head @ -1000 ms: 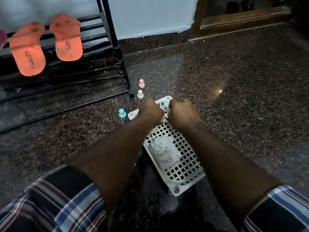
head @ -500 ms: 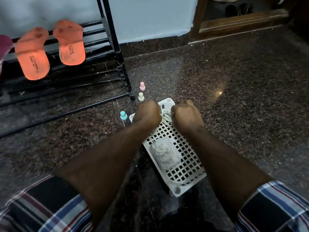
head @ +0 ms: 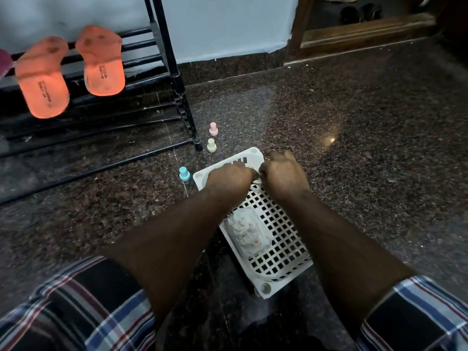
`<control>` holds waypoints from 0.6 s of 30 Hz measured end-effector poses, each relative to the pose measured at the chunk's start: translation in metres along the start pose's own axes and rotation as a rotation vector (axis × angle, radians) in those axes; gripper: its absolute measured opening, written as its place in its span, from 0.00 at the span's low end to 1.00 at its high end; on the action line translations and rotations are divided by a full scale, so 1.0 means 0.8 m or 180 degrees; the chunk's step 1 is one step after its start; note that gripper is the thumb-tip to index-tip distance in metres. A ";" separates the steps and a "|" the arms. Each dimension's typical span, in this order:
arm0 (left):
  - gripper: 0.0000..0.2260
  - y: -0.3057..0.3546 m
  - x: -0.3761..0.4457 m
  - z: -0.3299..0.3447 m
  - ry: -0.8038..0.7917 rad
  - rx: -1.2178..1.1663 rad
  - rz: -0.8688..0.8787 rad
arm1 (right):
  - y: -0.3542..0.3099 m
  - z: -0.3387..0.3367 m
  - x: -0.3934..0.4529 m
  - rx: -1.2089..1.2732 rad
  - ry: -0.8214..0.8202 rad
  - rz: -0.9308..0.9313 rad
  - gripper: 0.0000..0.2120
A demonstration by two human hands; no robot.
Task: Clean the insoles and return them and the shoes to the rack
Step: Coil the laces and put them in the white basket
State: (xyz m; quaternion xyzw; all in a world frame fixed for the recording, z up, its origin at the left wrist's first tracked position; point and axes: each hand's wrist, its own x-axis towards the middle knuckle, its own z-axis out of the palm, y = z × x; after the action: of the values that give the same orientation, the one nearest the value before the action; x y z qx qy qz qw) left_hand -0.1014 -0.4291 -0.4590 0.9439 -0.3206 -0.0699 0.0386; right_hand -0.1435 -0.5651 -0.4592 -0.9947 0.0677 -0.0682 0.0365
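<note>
Left hand [head: 229, 179] and right hand [head: 282, 174], knuckles up and fingers curled, meeting over far end of white perforated tray [head: 281, 239] (what they grip cannot be told). Crumpled cloth [head: 247, 230] on tray. Two orange insoles [head: 71, 72] leaning on black rack [head: 174, 79] at upper left.

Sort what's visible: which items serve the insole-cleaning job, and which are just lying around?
Job: two orange insoles on the black shoe rack; white perforated basket holding a crumpled cloth; both hands at its far end.

Lying about: pink, cream and blue pegs.
</note>
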 end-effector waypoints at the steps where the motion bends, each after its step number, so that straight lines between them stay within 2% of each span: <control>1: 0.19 0.000 0.001 0.001 0.0013 0.0022 0.0000 | 0.000 0.001 0.000 -0.0012 0.0001 0.0004 0.07; 10: 0.14 -0.012 0.002 -0.002 0.0113 -0.0108 -0.0027 | -0.002 -0.001 0.002 0.0237 0.0098 0.0217 0.08; 18: 0.12 -0.013 0.003 0.002 0.0169 0.0026 -0.0043 | -0.005 -0.006 -0.004 0.0191 -0.0180 -0.0170 0.12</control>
State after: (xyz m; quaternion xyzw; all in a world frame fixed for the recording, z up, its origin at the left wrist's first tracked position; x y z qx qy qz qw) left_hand -0.0937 -0.4224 -0.4618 0.9477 -0.3133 -0.0437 0.0428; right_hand -0.1464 -0.5608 -0.4542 -0.9961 0.0380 -0.0429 0.0664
